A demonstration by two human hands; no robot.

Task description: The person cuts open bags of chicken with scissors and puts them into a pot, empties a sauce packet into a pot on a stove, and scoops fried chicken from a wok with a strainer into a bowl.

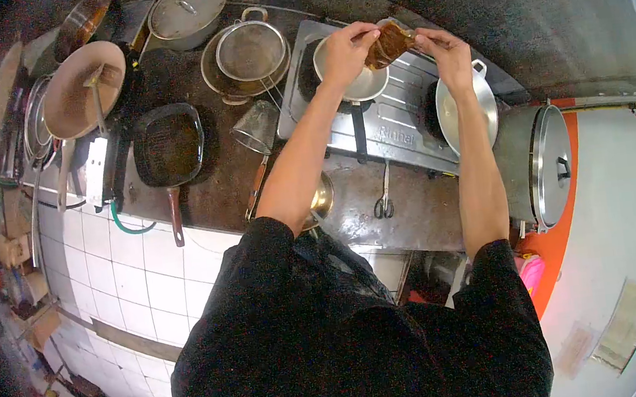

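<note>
A small clear packet with brown contents [390, 44] is stretched between my hands above the gas stove [402, 114]. My left hand [347, 55] pinches its left side, and my right hand [446, 55] pinches its right end. Just below my left hand, a light-coloured frying pan [369, 86] sits on the left burner, its black handle pointing toward me. Beneath my right forearm, a silver wok-like pan [488, 110] rests at the right burner. A pair of scissors [384, 200] lies on the counter in front of the stove.
Left of the stove are a round sieve [251, 51] over a pan, a small strainer [256, 129], a square grill pan [168, 146] and a lidded pot [188, 13]. A large pot [552, 164] stands at the right. A gold-coloured bowl [323, 197] is near my left arm.
</note>
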